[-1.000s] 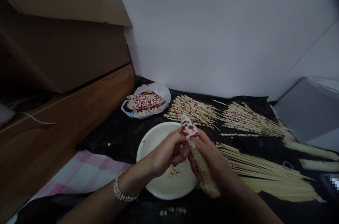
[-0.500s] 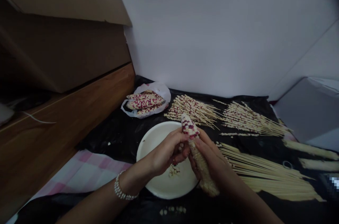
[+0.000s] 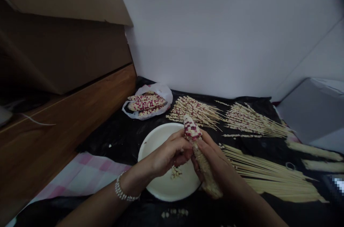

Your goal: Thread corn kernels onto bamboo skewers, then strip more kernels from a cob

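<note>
My right hand (image 3: 212, 159) grips a corn cob (image 3: 197, 148) with white and dark red kernels. The lower part of the cob is stripped of many kernels. My left hand (image 3: 169, 151) presses its fingers against the cob's side, and a pearl bracelet (image 3: 122, 189) circles that wrist. Below both hands lies a white plate (image 3: 153, 141), holding a small heap of loose kernels (image 3: 176, 172). More loose kernels (image 3: 174, 213) lie on the black plastic sheet (image 3: 113, 141) in front of the plate.
Behind the plate, a white plastic bag (image 3: 161, 91) holds several whole cobs, and bundles of kernel-threaded skewers (image 3: 195, 112) lie to its right. Bare skewers (image 3: 274, 175) lie at right. A cardboard box (image 3: 61, 37), wooden edge (image 3: 67, 112), pink checked cloth (image 3: 80, 173) and grey box (image 3: 313, 112) surround the sheet.
My hands and the cob stay nearly in place, with only a slight shift of the left fingers along the cob. The whole view has moved very slightly.
</note>
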The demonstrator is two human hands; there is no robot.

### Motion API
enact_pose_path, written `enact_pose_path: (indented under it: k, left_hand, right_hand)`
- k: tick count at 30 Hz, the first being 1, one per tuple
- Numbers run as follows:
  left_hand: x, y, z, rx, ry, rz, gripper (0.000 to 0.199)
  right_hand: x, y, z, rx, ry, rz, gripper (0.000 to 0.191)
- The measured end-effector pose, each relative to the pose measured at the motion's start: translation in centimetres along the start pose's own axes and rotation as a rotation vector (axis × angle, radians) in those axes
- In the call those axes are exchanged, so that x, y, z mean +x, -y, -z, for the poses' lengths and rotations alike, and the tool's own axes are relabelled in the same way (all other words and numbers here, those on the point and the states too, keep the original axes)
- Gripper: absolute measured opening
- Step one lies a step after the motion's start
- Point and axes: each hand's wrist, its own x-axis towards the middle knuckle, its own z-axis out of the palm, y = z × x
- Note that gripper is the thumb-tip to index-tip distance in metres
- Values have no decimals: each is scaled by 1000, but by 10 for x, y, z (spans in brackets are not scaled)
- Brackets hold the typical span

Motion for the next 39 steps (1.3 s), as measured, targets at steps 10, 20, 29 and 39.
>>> enact_pose_path:
  k: [10, 20, 29, 39]
  left_hand:
    - [2, 10, -2, 100, -87, -19, 6]
    - [3, 9, -2, 81, -48, -16, 17]
    - [8, 13, -2, 108, -97, -22, 18]
    - [7, 11, 3, 80, -45, 10, 13]
  right_hand:
    - [-1, 0, -3, -186, -92, 130, 51]
    - [2, -7, 0, -158, -89, 130, 49]
    - [1, -5, -1, -229, -97, 127, 51]
    - [-2, -3, -2, -325, -102, 60, 58]
